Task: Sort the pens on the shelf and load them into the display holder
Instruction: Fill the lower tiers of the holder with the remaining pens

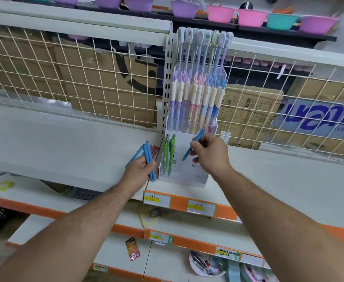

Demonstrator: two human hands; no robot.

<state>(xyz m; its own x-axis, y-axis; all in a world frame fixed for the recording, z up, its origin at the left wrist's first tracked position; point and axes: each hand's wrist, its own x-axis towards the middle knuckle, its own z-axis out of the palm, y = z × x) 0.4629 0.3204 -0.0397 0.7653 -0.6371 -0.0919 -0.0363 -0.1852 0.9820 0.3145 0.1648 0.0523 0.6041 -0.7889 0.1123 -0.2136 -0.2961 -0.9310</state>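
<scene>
The fingers point(195, 149) of a person's right hand point(210, 154) pinch a single blue pen point(199, 137) above the clear display holder point(189, 178). The pen slants, its lower end down and left over the holder's front tier, its upper end up and right. The left hand point(141, 168), just left of the holder, is curled round a bundle of blue pens point(148, 157). These stand close to upright, and one splays out toward the lower left.

In the holder's left column, green pens point(168, 153) stand upright. Its raised back tier carries pastel pens point(195, 102), also upright, with taller ones rising behind them. A few red pens point(154, 149) lie on the shelf point(65, 143) just behind the left hand.

The holder stands on the white shelf near its front edge, against a slotted upright. Wire mesh point(85, 78) forms the shelf's back, with cardboard boxes point(110, 94) stacked behind it. One box at right bears large blue lettering that cannot be made out through the mesh. Price labels point(200, 207) in yellow and white sit on the orange shelf edge, their writing too small to read. Purple, pink and teal plastic basins point(221, 14) line the top shelf. Lower shelves hold scattered small items.
</scene>
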